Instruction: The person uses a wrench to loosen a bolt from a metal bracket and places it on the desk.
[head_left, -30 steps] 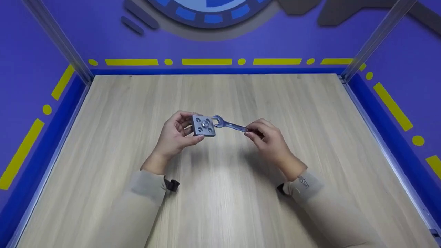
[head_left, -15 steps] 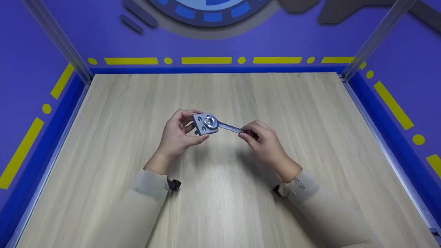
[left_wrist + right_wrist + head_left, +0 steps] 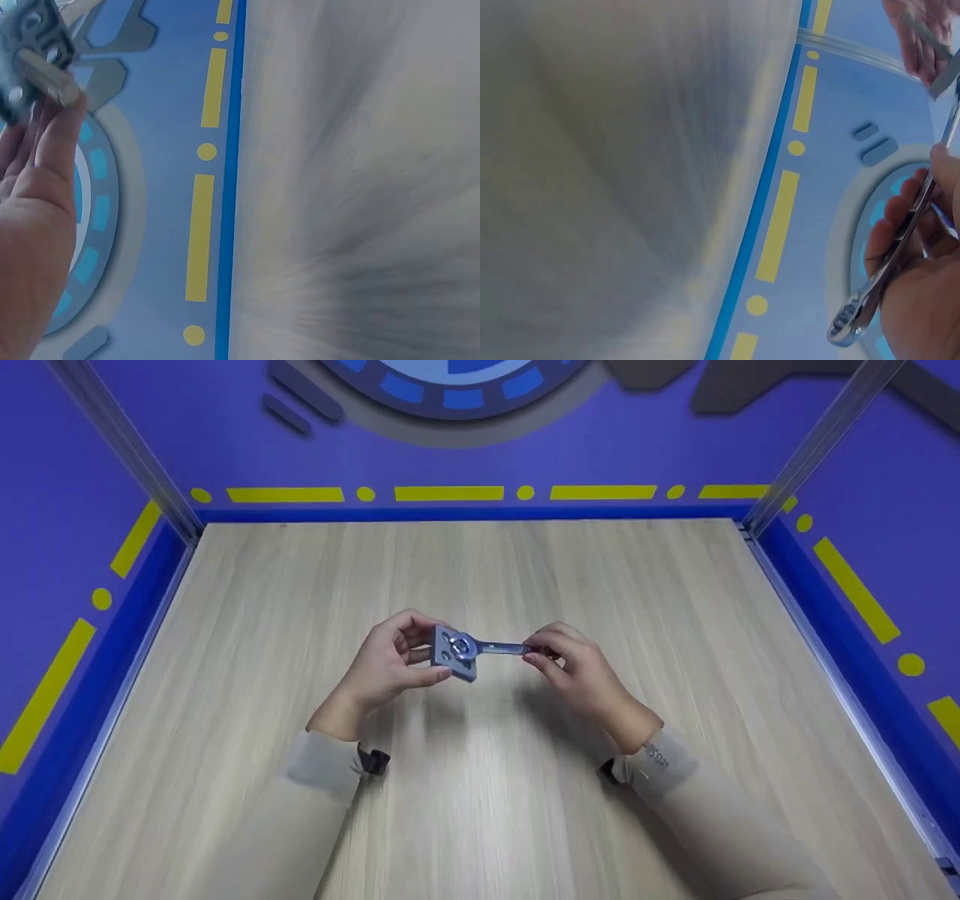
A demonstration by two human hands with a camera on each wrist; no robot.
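Note:
My left hand (image 3: 386, 660) grips a square grey metal plate (image 3: 466, 670) by its edges, thumb at the lower edge. The plate is tilted above the tabletop and has several holes. In the left wrist view, a bolt shank (image 3: 46, 76) sticks out of the plate's back, close to the left fingers. A chrome wrench (image 3: 499, 648) lies with one end at the bolt head (image 3: 459, 646) on the plate's front; how it seats is too small to tell. My right hand (image 3: 574, 664) pinches the wrench's other part. In the right wrist view, its ring end (image 3: 844, 322) pokes out below the hand.
Beneath both hands lies a wood-grain tabletop (image 3: 480, 810). Blue-purple panels (image 3: 480, 457) with yellow markings stand at its back and sides, with metal posts (image 3: 135, 457) in the far corners. A dark strap (image 3: 373, 762) is at the left wrist.
The wrench end moved left from beside the plate onto the bolt head. Since then the plate has tilted and come slightly lower and right, and the wrench has swung to nearly level.

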